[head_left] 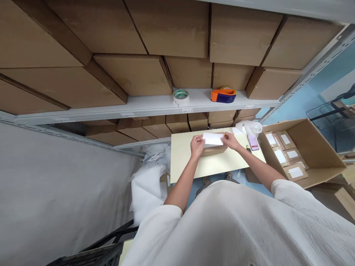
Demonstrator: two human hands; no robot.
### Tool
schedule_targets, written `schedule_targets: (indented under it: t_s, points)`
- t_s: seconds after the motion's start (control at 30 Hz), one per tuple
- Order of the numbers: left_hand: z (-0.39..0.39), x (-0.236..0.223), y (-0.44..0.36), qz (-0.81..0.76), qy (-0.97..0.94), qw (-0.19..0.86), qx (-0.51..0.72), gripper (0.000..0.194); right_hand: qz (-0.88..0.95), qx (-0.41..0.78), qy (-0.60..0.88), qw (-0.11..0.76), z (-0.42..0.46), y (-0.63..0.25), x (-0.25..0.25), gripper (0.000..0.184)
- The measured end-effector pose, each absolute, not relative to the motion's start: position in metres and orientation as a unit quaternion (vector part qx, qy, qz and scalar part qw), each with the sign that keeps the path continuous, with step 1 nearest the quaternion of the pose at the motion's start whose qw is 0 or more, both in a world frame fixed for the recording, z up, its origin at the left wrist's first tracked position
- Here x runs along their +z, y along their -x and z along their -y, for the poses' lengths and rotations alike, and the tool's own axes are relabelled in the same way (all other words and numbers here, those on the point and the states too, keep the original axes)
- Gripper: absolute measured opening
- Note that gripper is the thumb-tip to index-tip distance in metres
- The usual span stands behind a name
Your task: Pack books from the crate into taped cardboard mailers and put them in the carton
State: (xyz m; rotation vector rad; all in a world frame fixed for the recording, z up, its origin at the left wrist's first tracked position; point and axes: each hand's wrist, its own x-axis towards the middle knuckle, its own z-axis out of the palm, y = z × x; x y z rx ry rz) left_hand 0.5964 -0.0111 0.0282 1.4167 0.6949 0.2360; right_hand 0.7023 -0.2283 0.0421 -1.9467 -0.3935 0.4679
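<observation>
A white paper label point(213, 139) is stretched between my two hands, just over a small brown cardboard box point(213, 150). My left hand point(197, 145) pinches the label's left end, and my right hand point(230, 140) pinches its right end. Part of the box top is hidden beneath the label, and I cannot tell whether the label touches it. The box rests on a pale yellow table point(184, 162). To the right of my right hand lie a phone point(254, 142) and a yellow-and-black cutter point(249, 149).
A shelf point(155, 100) behind the table carries many cardboard boxes, a tape roll point(181, 96) and an orange-and-blue tape dispenser point(223, 95). At right stands a large open carton point(318, 147) holding several labelled small boxes. White packing foam point(146, 188) lies left of the table.
</observation>
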Motion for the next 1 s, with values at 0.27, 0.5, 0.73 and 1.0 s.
schedule_targets:
  t_s: [0.27, 0.5, 0.73, 1.0]
  points:
    - [0.003, 0.018, -0.59, -0.348, -0.709, 0.607, 0.087, 0.026, 0.127, 0.192, 0.851, 0.472, 0.215, -0.708, 0.03, 0.022]
    - [0.011, 0.009, -0.592, -0.334, -0.788, 0.509, 0.087, 0.029, 0.106, 0.151, 0.888, 0.421, 0.208, -0.704, 0.013, 0.038]
    - [0.013, -0.002, -0.595, -0.315, -0.838, 0.442, 0.057, 0.031, 0.155, 0.13, 0.903, 0.38, 0.206, -0.703, -0.003, 0.042]
    - [0.013, 0.003, -0.598, -0.31, -0.869, 0.386, 0.007, 0.035, 0.202, 0.122, 0.917, 0.322, 0.206, -0.702, -0.015, 0.041]
